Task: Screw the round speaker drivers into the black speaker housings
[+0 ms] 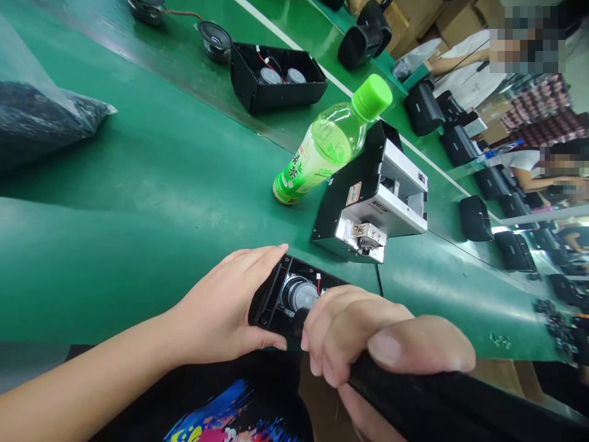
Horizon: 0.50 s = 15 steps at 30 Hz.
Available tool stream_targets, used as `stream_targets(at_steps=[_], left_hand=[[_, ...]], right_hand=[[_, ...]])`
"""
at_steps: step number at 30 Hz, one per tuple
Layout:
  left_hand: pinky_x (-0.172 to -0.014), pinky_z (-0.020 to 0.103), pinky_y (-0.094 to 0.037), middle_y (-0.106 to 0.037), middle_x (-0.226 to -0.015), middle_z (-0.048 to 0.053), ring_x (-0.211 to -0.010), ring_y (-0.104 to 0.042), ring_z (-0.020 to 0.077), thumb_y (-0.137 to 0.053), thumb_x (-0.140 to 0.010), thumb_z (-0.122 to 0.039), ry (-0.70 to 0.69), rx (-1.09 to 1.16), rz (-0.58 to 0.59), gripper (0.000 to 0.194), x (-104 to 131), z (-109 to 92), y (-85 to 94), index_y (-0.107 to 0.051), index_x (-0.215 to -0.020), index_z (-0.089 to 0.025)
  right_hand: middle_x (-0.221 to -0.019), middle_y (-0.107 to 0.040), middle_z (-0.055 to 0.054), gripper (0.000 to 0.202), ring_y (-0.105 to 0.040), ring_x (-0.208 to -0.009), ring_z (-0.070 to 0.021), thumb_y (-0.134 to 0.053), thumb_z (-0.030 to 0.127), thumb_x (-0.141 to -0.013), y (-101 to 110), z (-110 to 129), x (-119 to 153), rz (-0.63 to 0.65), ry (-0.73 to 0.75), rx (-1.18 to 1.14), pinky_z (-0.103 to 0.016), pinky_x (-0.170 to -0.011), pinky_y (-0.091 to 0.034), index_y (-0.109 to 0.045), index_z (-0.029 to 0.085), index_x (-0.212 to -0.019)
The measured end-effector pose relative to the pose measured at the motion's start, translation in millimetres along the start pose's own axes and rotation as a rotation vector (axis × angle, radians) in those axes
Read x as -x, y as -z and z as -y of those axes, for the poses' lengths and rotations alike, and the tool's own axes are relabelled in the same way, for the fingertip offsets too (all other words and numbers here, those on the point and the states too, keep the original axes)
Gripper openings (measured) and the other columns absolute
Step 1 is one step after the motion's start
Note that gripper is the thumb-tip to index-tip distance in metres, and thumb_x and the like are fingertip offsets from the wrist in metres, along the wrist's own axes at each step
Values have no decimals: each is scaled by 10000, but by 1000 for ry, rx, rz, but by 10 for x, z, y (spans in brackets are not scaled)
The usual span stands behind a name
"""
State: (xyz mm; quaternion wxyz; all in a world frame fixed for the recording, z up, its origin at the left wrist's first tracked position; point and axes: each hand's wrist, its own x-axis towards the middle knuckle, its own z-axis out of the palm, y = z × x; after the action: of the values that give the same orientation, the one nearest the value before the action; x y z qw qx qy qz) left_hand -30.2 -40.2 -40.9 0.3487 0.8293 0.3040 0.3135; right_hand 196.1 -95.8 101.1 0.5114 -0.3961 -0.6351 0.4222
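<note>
My left hand [230, 301] is wrapped round the left end of a black speaker housing [269, 294], thumb on the near side and fingers on the far side. Inside the housing sits a round speaker driver [301, 293] with a grey back, and a red wire with a white plug rises beside it. In my right hand [363, 325] is a thick black electric screwdriver [442, 393], its body running towards the lower right. The front end points down into the housing; my fingers hide part of it and the housing's right side.
Just beyond the housing stands a black and silver screw feeder [368, 209], with a green tea bottle [322, 147] beside it. Farther off lie another open housing [278, 83] and a loose speaker [215, 42]. A plastic bag [46, 116] rests at left. Co-workers sit at right.
</note>
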Motion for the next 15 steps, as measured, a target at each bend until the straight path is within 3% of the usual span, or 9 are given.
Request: stream_targets(at_steps=[4,10,15], left_hand=[[-1494,715,-577,-634,-1985,230,-1802,-679,504,-1117,-915,-809,57,40,52,1536,-11,3,7,-215,-2080,-378],[-1543,743,-520,-606,-2012,241,-1841,-632,519,-1130,-890,-802,133,87,83,1475,-24,39,0,-370,-2053,-308],[-1555,761,-498,-577,-2031,245,-1852,-614,534,-1166,-852,-758,157,88,88,1514,-29,69,-33,-363,-2055,-315]], right_hand=[[-705,-663,75,210,-636,-538,-140,-787,322,-1214,-191,-201,-29,-81,219,-107,-300,-663,-650,-920,337,-1375],[-729,-691,62,258,-665,-556,-151,-750,316,-1207,-252,-346,69,-91,284,-117,-325,-674,-643,-911,318,-1409],[-729,-724,48,268,-705,-581,-182,-727,447,-1261,-273,-464,181,-148,289,-131,-360,-683,-660,-903,331,-1427]])
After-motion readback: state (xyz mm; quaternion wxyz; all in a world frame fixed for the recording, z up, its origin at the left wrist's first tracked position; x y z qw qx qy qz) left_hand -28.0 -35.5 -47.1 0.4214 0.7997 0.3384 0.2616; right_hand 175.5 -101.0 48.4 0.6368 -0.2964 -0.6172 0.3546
